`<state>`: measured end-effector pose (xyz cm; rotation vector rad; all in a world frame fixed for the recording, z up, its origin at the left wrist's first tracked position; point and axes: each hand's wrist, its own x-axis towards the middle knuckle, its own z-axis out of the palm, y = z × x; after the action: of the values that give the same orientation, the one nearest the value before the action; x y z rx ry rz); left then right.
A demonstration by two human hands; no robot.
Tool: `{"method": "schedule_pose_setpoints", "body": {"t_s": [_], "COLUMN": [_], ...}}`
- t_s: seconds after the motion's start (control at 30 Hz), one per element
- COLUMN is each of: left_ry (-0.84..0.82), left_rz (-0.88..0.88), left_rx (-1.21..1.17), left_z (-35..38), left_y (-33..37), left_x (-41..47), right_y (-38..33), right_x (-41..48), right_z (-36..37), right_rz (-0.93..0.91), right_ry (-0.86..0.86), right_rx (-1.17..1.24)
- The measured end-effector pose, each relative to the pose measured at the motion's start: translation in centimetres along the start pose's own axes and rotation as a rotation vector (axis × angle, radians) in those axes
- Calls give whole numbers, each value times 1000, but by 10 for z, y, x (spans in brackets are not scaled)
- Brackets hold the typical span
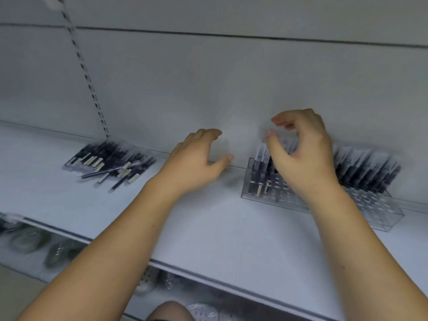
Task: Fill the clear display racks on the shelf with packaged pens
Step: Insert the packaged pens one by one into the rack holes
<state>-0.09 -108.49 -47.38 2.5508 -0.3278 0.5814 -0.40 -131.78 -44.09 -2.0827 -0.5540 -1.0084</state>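
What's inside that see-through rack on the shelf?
Packaged pens stand upright in the clear rack's back rows. Its front holes look empty. The right hand covers the middle, so that part can't be seen.

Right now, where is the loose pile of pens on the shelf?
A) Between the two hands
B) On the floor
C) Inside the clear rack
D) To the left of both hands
D: the loose pile of pens lies on the shelf left of the left hand, while the clear rack sits under the right hand.
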Motion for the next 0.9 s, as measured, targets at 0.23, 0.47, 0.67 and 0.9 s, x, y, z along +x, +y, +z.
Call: {"method": "schedule_pose_setpoints", "body": {"t_s": [0.23,0.47,0.67,0.9], "left_ry": [-72,-234,-330,-380], "left_rz": [-239,-478,-504,-496], "left_rx": [277,467,526,462], "left_z": [-60,-89,-78,-80], "left_y": [-78,-137,-146,-147], "left_x": [-46,-63,-54,-37], "right_y": [-72,-115,-123,-123], "right_x": [1,-23,-31,-34], "right_z": [63,111,114,108], "right_rz": [-180,-165,-136,-106], "right_ry": [-280,-440,-456,-481], "right_rx": [17,40,27,-7]}}
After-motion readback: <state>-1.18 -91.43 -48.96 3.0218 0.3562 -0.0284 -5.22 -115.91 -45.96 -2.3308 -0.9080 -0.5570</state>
